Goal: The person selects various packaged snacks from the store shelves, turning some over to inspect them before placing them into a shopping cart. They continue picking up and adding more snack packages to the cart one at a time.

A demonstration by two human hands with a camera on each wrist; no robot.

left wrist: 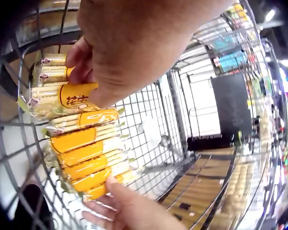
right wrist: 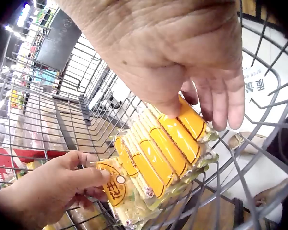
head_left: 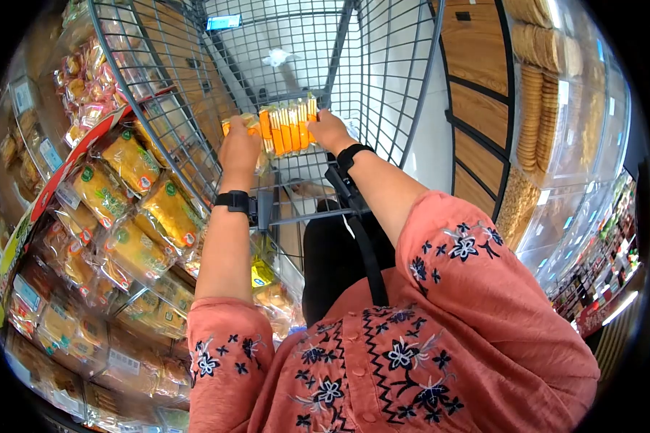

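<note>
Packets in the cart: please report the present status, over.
Left grip pinches one end packet. Right grip touches opposite end. Orange packets in a row inside cart. No obstruction seen.

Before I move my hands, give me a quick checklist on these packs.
1. Left hand on a pack: ok, thumb and fingers hold it.
2. Right hand on the row: ok, its thumb touches the far end; how firmly, cannot tell.
3. Packs lined up: not ok, the left hand's pack shows its broad label while the row's packs show narrow sides.
4. Packs within the cart: ok, its wire walls stand around them.
5. Wrappers undamaged underneath: cannot tell, the undersides are hidden.
</note>
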